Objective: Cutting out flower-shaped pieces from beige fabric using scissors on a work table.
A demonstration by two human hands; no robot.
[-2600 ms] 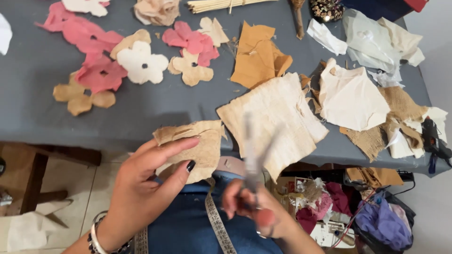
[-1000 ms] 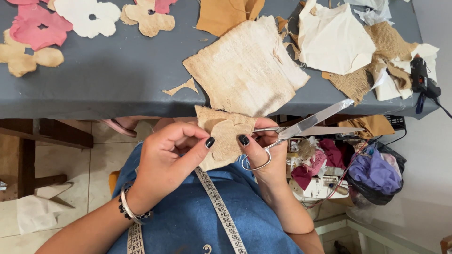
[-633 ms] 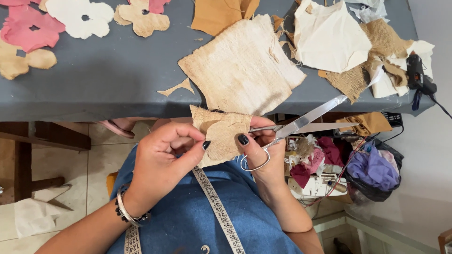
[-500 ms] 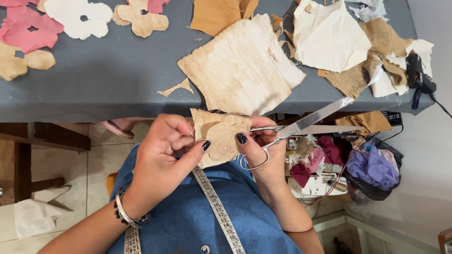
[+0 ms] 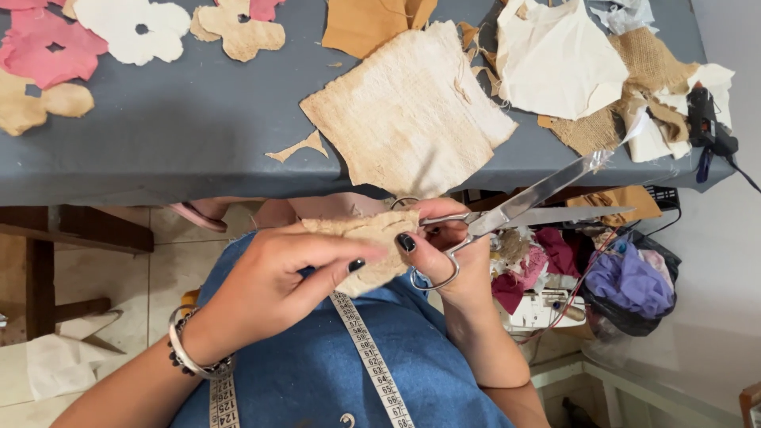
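Down low, a small tan cloth piece [image 5: 372, 242] is held in the middle of the view, above a blue denim lap [image 5: 317, 372] with a tape measure [image 5: 369, 349] lying on it. It is pinched by the left hand [image 5: 269, 285], with fingers closed on its rough, frayed edge. The piece looks pale brown and woven, and its edges are uneven. Scissors [image 5: 515, 214] are held by the right hand [image 5: 444, 254], with thumb and fingers through the loops. The blades are open a little and point to the right, away from the piece. The thumb of that hand also touches the piece.

On the grey table [image 5: 174, 150] above, pink, white and tan cloth flowers [image 5: 127, 32] are laid at the left. A big cream cloth [image 5: 412, 111] hangs over the table edge in the middle. White and brown scraps [image 5: 602, 71] are piled at the right, with a glue gun [image 5: 705, 119] beside them.

Under the table at the right, a dark bag [image 5: 626, 285] is seen, filled with purple, pink and red cloth bits.
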